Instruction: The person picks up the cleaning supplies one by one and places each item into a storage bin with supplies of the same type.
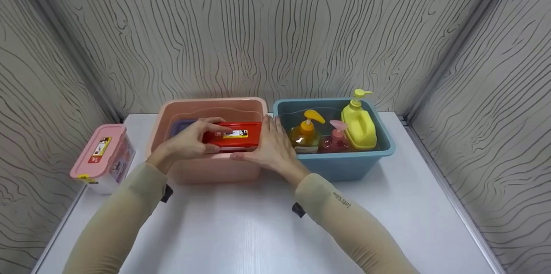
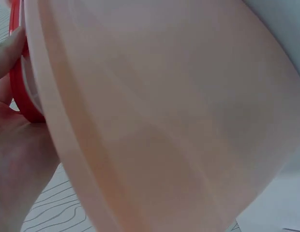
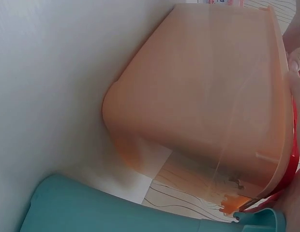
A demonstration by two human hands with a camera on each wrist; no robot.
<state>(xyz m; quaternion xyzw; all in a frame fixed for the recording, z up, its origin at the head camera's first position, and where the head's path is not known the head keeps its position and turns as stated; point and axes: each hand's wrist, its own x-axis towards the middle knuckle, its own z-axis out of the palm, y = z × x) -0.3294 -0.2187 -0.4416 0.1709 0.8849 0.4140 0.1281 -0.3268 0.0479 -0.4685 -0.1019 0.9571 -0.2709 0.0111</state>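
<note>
A red-lidded storage box (image 1: 241, 136) sits inside the peach bin (image 1: 215, 170), near its front right, with its lid about level with the rim. My left hand (image 1: 189, 140) grips the box's left part, fingers over the lid and thumb at the front edge. In the left wrist view, that hand (image 2: 19, 140) is beside the red rim. My right hand (image 1: 273, 145) lies at the box's right end, its fingers straight and thumb along the bin's front rim. A purple-blue item (image 1: 181, 126) in the bin is partly covered by my left hand.
A blue bin (image 1: 340, 168) stands right beside the peach one. It holds an orange-pump bottle (image 1: 304, 136), a pink-pump bottle (image 1: 335, 140) and a yellow pump bottle (image 1: 360, 125). At the table's left edge is a pink-lidded box (image 1: 103, 158). Wood-patterned panels (image 1: 275, 29) enclose the table.
</note>
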